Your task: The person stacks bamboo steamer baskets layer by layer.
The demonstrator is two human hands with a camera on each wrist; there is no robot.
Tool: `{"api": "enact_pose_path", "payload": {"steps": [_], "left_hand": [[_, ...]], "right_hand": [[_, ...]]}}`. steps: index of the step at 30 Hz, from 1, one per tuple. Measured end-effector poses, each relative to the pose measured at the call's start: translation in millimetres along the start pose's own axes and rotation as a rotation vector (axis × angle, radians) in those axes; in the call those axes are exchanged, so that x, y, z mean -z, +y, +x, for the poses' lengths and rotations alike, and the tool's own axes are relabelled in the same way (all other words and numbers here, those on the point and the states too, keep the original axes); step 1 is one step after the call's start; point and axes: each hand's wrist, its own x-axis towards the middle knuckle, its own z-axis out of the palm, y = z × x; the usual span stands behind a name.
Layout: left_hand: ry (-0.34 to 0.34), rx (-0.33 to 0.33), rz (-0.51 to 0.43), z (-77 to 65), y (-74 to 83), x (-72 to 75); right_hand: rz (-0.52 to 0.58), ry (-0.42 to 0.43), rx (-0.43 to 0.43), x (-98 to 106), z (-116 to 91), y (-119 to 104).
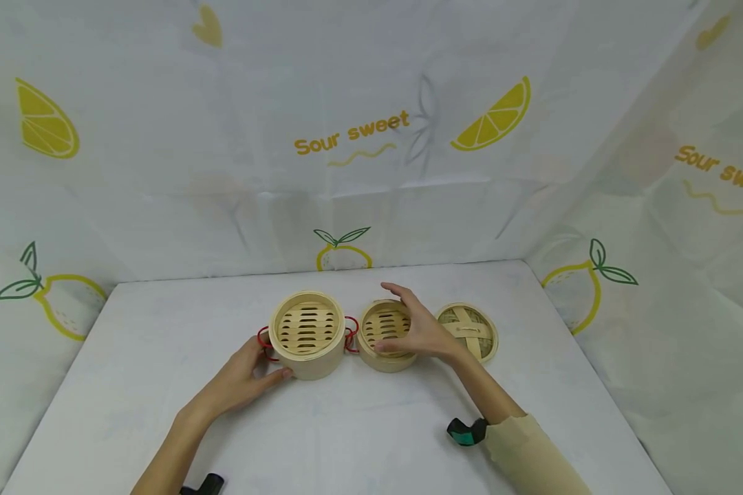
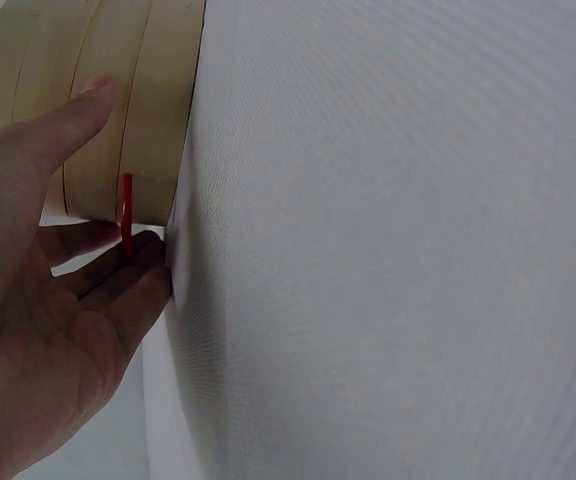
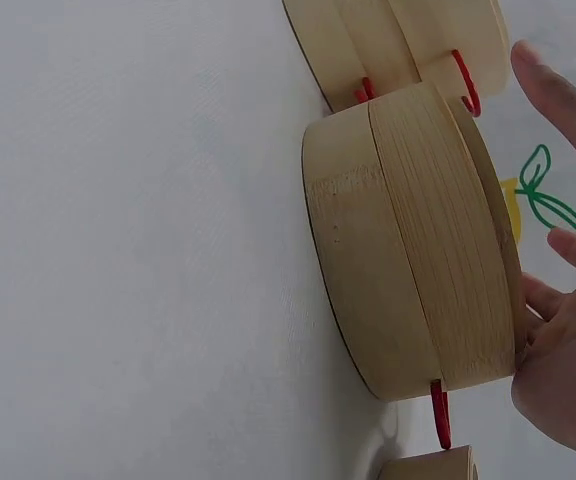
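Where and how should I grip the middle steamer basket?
Probably across its round outer wall, from above and the right: the basket sits upright, the right hand is poised there, and the taller stack crowds its left.

In the head view, the white counter [image 1: 347, 426] and the printed backdrop [image 1: 254, 124] are lit by soft, diffused light, and a slightly grey tone is given to both. Only pale, blurred-edged shadows are cast beneath the left hand [image 1: 234, 385] and the right hand [image 1: 424, 333]. The printed letters can be read, though fine details are softened. In the left wrist view, a dimmer, cooler tone is seen, and a grey shadow is thrown along the base of the large steamer [image 2: 98, 130]. In the right wrist view, the wood grain of the smaller steamer [image 3: 408, 240] is rendered quite clearly.
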Motion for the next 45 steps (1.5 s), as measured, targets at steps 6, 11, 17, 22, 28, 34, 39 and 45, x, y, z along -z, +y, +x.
{"api": "enact_pose_path", "payload": {"steps": [6,11,17,22,28,34,39,45], "left_hand": [[0.01,-0.013,0.003,-0.8,0.5,0.5],[0.011,-0.01,0.01,-0.6,-0.9,0.3],[0.0,0.01,0.019,0.9,-3.2,-0.8],[0.001,0.012,0.02,0.9,-3.3,-0.8],[-0.002,0.024,0.026,0.7,-2.5,-0.8],[0.0,0.019,0.028,0.4,-2.3,-0.6],[0.005,0.012,0.028,0.2,-3.0,-0.7],[-0.001,0.017,0.018,0.6,-2.4,-0.7]], "right_hand": [[-0.021,0.008,-0.028,-1,-4,5],[-0.047,0.008,-0.044,0,-9,9],[-0.06,-0.006,-0.039,0,-12,16],[-0.072,-0.009,-0.019,-2,-13,18],[-0.109,-0.028,-0.03,-1,-13,16],[-0.132,-0.047,-0.02,-1,-13,13],[-0.167,-0.052,-0.01,-2,-13,12],[-0.209,-0.048,0.004,-3,-12,15]]}}
